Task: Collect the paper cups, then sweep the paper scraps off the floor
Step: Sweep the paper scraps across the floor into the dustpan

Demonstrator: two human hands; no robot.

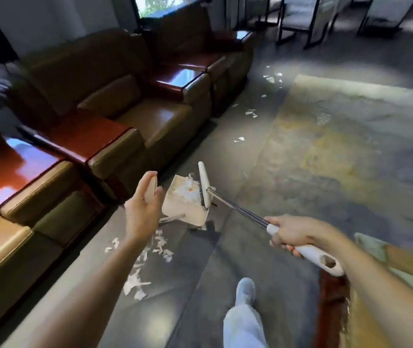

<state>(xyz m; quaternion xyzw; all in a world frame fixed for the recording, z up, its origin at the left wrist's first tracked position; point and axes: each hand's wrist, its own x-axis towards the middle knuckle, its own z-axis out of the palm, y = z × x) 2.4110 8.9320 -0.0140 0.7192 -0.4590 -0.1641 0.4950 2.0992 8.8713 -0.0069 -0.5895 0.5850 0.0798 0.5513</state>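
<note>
Right now the right grip (288, 233) is curled around the white handle of the broom (235, 205), whose long shaft runs from lower right up and left to the head. The head lies across the mouth of the dustpan (175, 207), bristles facing into it. The dustpan handle (150, 188) rises between the thumb and fingers of the left grip (142, 205); blur hides whether it clasps it. Paper scraps (150, 249) litter the floor (263, 285) beside the armchairs (125, 109).
</note>
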